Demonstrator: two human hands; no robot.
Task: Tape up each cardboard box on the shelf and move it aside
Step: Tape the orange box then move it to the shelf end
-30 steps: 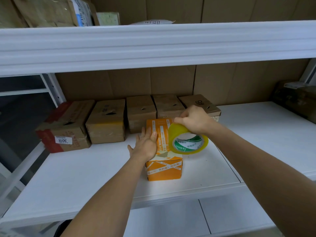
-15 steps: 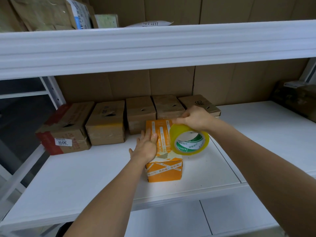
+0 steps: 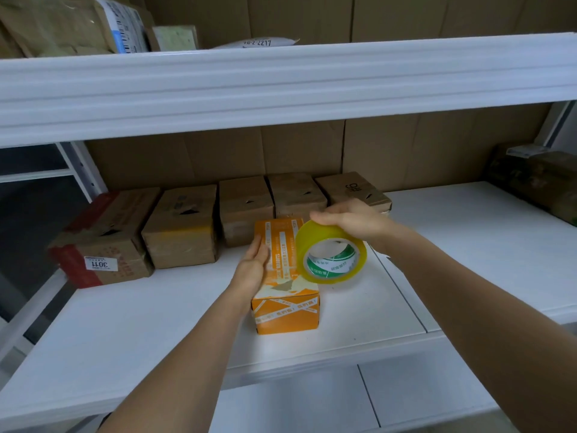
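An orange cardboard box (image 3: 285, 295) with white printed bands stood on a white shelf (image 3: 125, 332), near its front edge. The person's left hand (image 3: 253, 267) lay flat against the box's upper left side, fingers straight and together, pressing it. The right hand (image 3: 349, 218) gripped a roll of yellowish clear tape (image 3: 331, 256) from above, fingers curled over its rim. The roll stood on edge, tilted, just beside the box's right side and over its top right edge; whether the tape itself touched the box could not be told. Its white core carried green printing.

Behind the orange box, five brown cardboard boxes (image 3: 245, 210) stood in a row along the shelf's back, against a cardboard backing. The leftmost box (image 3: 103, 239) had red edging and a white label reading 3011, upside down. A dark parcel (image 3: 537, 182) sat at the far right of the shelf. On the upper shelf (image 3: 281, 85) lay brown parcels and a white mailer (image 3: 256, 43).
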